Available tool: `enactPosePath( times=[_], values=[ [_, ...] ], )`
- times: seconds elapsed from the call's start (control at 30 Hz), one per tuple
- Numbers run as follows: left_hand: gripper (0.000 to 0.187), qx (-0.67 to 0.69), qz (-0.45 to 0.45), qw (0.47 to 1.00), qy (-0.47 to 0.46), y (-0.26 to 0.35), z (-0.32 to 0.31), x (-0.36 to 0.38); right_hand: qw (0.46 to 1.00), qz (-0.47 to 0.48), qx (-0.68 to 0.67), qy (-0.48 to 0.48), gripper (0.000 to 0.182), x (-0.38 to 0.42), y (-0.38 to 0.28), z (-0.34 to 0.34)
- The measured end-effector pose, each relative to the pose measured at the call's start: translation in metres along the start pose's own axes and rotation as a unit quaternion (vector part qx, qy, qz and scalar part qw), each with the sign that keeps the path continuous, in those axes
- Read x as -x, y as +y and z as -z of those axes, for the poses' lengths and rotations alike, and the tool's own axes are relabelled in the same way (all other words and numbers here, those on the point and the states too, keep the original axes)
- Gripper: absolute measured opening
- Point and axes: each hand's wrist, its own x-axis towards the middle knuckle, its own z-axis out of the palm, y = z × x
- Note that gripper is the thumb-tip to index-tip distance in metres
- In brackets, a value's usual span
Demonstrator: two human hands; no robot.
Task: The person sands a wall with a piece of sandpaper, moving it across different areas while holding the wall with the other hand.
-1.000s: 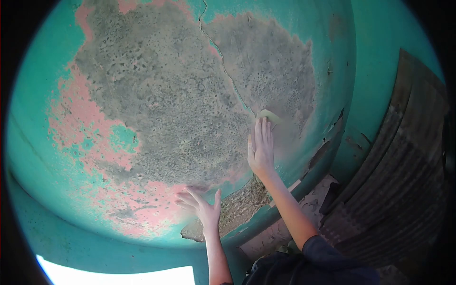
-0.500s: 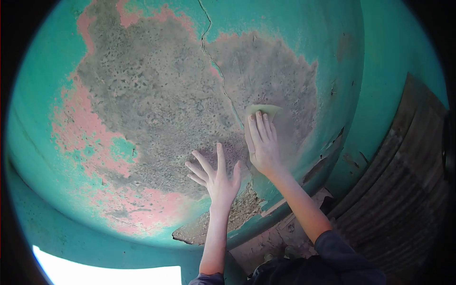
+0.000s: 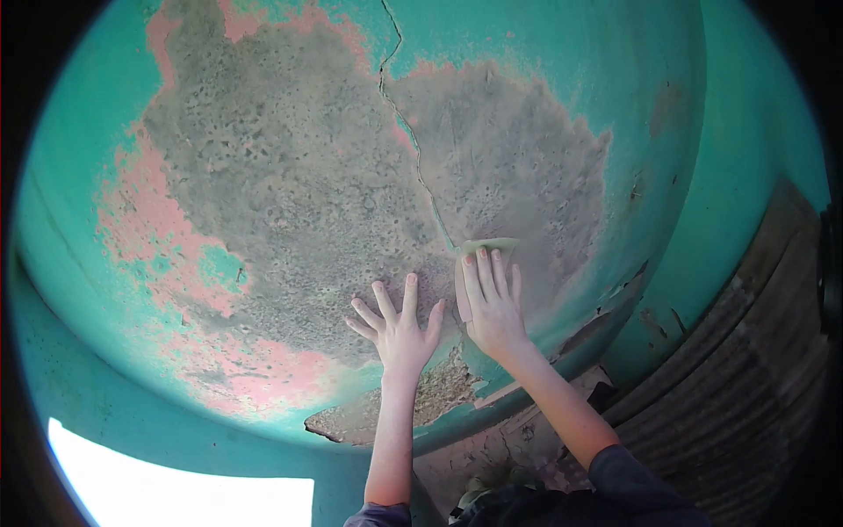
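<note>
A green wall (image 3: 544,53) carries a large bare grey patch (image 3: 290,176) edged with pink, and a thin crack (image 3: 413,145) runs down through it. Near the patch's lower edge my left hand (image 3: 399,334) rests with its fingers spread, holding nothing. To its right, my right hand (image 3: 494,303) presses a thin pale green sheet (image 3: 483,244) flat against the grey surface. The sheet shows above the fingertips and along the left side of that hand; the rest lies hidden under the palm.
Broken, rough plaster (image 3: 443,386) shows below my hands. Corrugated dark sheeting (image 3: 729,386) leans at the lower right. A bright white area (image 3: 176,479) is at the lower left. My feet are partly visible at the bottom.
My right hand has moved down the wall with the pale green sheet under it. My left hand stays spread in about the same place. The view has shifted slightly.
</note>
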Motion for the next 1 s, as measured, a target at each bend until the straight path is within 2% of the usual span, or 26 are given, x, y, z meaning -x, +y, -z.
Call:
enactPosePath(
  times=[0.1,0.17,0.27,0.33,0.47,0.67,0.77,0.87,0.97,1.0],
  values=[
    [0.071,-0.004,0.005,1.000,0.006,0.000,-0.005,0.003,0.999,0.001,-0.033,0.001,0.076,-0.019,0.001,0.018],
    [0.071,-0.005,0.013,1.000,0.003,0.002,-0.002,0.005,0.999,0.033,-0.019,-0.009,0.076,-0.044,0.001,0.035],
    [0.071,0.006,0.037,0.999,-0.032,0.006,0.006,0.006,0.998,0.061,-0.027,0.018,0.075,-0.039,-0.001,0.032],
    [0.082,0.005,0.034,0.997,-0.068,0.007,0.008,0.007,1.000,0.017,0.009,-0.013,0.074,-0.014,-0.001,0.017],
    [0.083,0.026,0.036,0.996,-0.071,0.013,0.021,0.009,0.999,0.043,-0.006,0.008,0.072,-0.050,0.002,0.045],
    [0.083,0.060,0.026,0.996,-0.065,0.016,0.035,0.012,0.999,0.039,0.019,-0.016,0.073,-0.021,0.001,0.022],
    [0.082,0.081,0.039,0.993,-0.079,0.018,0.037,0.017,0.999,0.037,0.007,0.007,0.073,-0.060,-0.012,0.052],
    [0.080,0.082,0.040,0.993,-0.072,0.016,0.040,0.020,1.000,0.027,-0.010,0.001,0.075,-0.044,-0.009,0.038],
    [0.079,0.079,0.040,0.993,-0.075,0.009,0.046,0.025,1.000,0.008,-0.002,-0.022,0.077,0.006,0.004,0.001],
    [0.078,0.077,0.043,0.994,-0.071,0.006,0.047,0.027,0.998,0.021,0.042,-0.039,0.080,0.002,0.004,0.008]
  ],
)
